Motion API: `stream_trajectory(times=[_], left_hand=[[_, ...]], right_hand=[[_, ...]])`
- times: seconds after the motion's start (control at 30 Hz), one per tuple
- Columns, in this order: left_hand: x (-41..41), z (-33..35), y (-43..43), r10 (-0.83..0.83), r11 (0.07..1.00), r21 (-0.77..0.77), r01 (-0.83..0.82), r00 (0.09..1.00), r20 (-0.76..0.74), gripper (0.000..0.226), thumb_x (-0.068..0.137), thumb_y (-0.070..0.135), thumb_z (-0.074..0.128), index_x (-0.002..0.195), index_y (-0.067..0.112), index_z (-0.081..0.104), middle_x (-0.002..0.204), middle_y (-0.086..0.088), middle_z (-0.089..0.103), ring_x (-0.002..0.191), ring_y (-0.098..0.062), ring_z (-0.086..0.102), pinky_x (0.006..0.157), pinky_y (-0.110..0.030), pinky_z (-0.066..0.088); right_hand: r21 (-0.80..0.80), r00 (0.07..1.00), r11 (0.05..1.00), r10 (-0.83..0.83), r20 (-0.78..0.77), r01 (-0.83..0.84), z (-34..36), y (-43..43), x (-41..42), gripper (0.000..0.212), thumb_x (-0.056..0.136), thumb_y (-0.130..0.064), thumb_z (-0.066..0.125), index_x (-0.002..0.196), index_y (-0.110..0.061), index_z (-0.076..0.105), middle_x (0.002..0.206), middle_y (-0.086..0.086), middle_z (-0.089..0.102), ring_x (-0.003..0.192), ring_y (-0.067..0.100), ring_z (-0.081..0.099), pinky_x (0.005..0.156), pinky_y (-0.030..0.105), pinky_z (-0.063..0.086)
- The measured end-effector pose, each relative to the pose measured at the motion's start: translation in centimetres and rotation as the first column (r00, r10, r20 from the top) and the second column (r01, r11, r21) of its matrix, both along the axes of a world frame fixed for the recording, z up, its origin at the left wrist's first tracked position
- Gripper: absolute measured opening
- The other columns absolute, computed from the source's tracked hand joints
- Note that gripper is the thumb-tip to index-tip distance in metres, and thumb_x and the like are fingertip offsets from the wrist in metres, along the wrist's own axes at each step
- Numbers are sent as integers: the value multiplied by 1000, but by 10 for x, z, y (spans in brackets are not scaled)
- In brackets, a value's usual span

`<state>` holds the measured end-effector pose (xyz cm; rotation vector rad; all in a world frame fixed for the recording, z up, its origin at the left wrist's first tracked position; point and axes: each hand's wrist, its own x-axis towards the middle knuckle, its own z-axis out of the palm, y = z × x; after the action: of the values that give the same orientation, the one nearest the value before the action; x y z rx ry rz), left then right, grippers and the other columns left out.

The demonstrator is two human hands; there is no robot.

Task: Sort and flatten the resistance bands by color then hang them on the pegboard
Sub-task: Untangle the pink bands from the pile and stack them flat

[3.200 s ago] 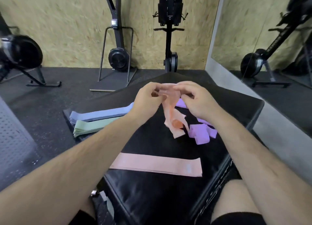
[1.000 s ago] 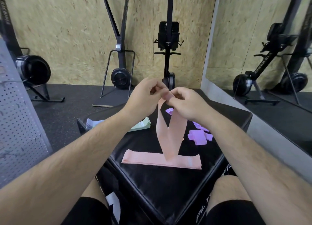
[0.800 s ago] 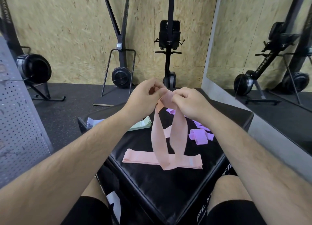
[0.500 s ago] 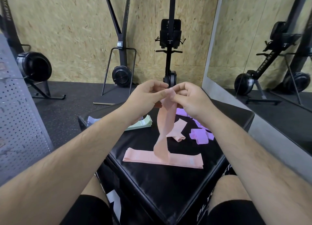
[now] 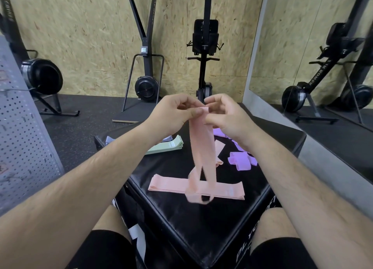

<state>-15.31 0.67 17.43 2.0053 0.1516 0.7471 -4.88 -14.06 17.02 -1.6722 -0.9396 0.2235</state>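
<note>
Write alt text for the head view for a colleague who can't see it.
Left hand and right hand pinch the top of a twisted peach band hanging over a flat peach band on a black box. Stacked green bands lie left, crumpled purple bands right; a pegboard stands far left.

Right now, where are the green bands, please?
In the head view, the green bands lie on the far left side of the black box, beside the grey-blue bands, below the left hand.
</note>
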Motion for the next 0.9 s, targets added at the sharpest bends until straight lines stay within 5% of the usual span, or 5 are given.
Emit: stream_trajectory(times=[0.17,0.33,0.57,0.73,0.9], left_hand=[[-1,8,3,99,984,147,-104,994,41,10,90,18,75,91,27,77,78,-10,53,68,-7,51,74,-27,51],[-3,3,0,-37,992,-116,41,999,29,16,89,16,67,102,15,77,94,-12,75,90,-21,71,94,-37,57],[-4,-4,-1,32,999,1,-32,995,97,14,92,6,70,103,12,75,87,4,74,73,-1,66,68,-11,47],[-1,-6,1,31,999,12,-33,991,133,24,92,0,65,100,21,74,98,9,75,92,-4,70,85,-19,52],[-4,-11,-1,30,999,-31,-28,995,90,18,92,11,72,109,14,73,93,6,72,67,3,59,64,-12,44]], right_hand=[[9,997,1000,-9,76,9,-1,1,-4,14,86,-6,72,99,-9,70,91,14,73,71,15,64,63,31,52],[49,994,995,87,63,-90,-5,3,-6,16,87,-1,72,99,-12,72,96,9,74,79,15,69,68,28,57],[117,996,993,-18,86,8,-16,8,-6,21,92,1,60,102,-15,69,94,5,71,77,11,61,71,31,53],[83,1000,997,5,-25,-3,-26,16,-6,26,96,-21,67,118,-26,55,114,-3,69,104,7,66,87,26,54],[8,999,999,44,6,-44,-35,18,-3,13,97,-21,67,108,-16,72,101,10,77,89,15,70,78,35,54]])
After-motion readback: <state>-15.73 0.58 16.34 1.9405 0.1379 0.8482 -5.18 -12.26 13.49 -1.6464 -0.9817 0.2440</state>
